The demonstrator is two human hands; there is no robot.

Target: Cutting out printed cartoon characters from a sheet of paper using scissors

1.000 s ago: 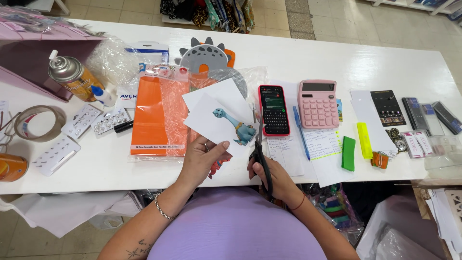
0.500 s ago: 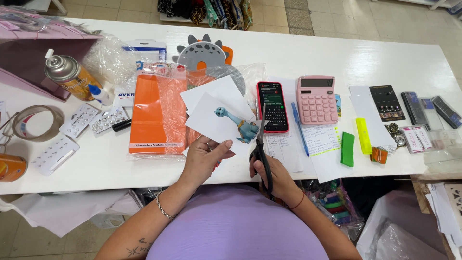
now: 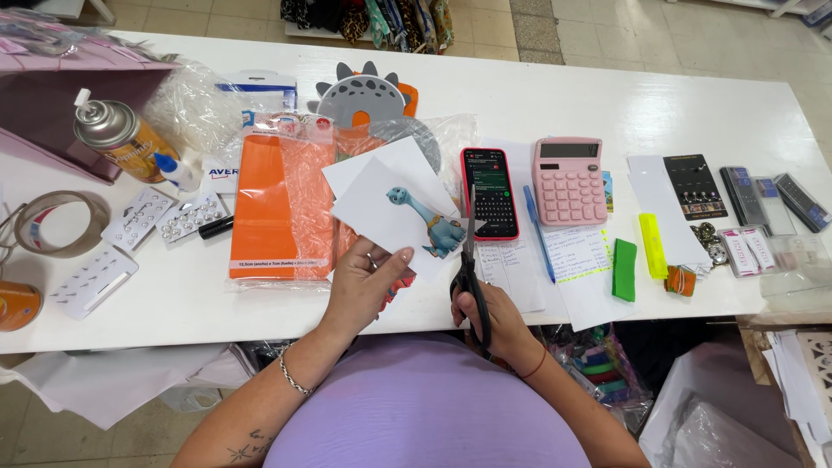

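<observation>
My left hand (image 3: pixel 368 282) pinches the lower edge of a white paper sheet (image 3: pixel 381 204) printed with a blue long-necked dinosaur (image 3: pixel 429 224). My right hand (image 3: pixel 494 321) grips black-handled scissors (image 3: pixel 471 260), blades pointing up and meeting the paper's right edge beside the dinosaur. Both hands hover over the near edge of the white table (image 3: pixel 555 95), just in front of my purple shirt.
An orange packet (image 3: pixel 282 204) lies under the paper. To the right are a red phone (image 3: pixel 490 192), a pink calculator (image 3: pixel 569 180), a blue pen (image 3: pixel 539 234), notes and green and yellow markers (image 3: pixel 637 256). A spray can (image 3: pixel 117 139), tape roll (image 3: pixel 56 223) and pink box (image 3: pixel 61 104) sit left.
The scissors have moved up along the paper's right edge, close to the dinosaur. My left hand has kept its hold on the sheet, shifting it slightly.
</observation>
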